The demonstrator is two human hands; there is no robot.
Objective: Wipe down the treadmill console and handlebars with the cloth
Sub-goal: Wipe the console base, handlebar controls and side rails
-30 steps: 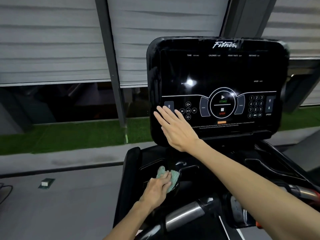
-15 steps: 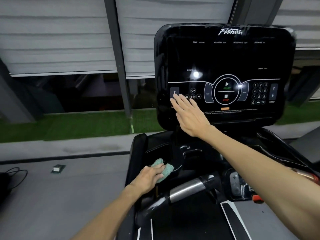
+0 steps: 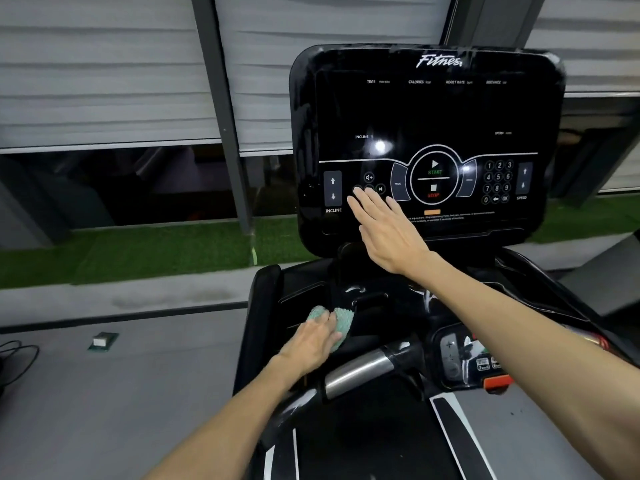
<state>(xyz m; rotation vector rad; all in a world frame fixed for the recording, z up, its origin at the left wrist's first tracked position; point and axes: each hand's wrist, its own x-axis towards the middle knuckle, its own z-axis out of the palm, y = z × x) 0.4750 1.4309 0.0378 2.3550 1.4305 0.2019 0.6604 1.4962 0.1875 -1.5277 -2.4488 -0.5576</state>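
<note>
At lower centre of the frame, our left hand (image 3: 313, 341) presses the green cloth (image 3: 341, 322), fingers flat, onto the tray (image 3: 301, 294) near its left edge, above the handlebar (image 3: 360, 370). Our right hand (image 3: 389, 235), fingers straight, rests on the lower left of the console (image 3: 429, 116).

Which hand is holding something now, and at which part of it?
The left hand presses the cloth's near half onto the console tray, fingers on top. The right hand holds nothing.
</note>
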